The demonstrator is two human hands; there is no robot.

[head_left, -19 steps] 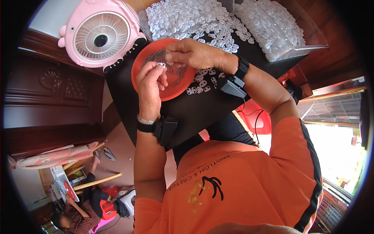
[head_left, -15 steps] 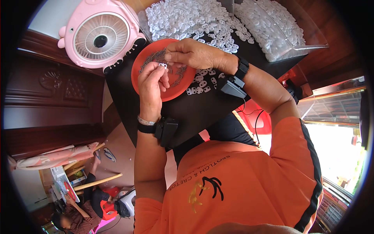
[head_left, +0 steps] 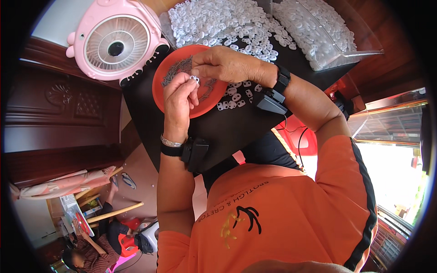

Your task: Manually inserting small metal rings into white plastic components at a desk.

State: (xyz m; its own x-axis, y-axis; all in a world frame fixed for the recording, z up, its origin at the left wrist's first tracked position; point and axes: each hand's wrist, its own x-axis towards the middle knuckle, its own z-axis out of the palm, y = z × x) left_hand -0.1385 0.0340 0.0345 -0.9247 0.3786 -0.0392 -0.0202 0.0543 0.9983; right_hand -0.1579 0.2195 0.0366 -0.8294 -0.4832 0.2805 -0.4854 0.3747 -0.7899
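White two-holed piece [head_left: 195, 79] sits at the fingertips of a worker's left hand [head_left: 179, 93] in the head view, above an orange-red bowl [head_left: 159, 95] and just below the fingertips of the right hand [head_left: 223, 63]. The left hand is nearly closed, pinching the piece between thumb and forefinger, its other fingers curled. The right hand, also narrow, has thumb and fingertips drawn together near the piece; whether they grip anything is too small to tell. Thin grey metal parts [head_left: 175, 70] lie in the bowl, which rests on a dark bench [head_left: 227, 132]. Loose white pieces [head_left: 234, 97] lie beside the bowl, under the right wrist. Beyond the hands spreads a large white heap [head_left: 214, 20], with a pink fan [head_left: 114, 48] at left.
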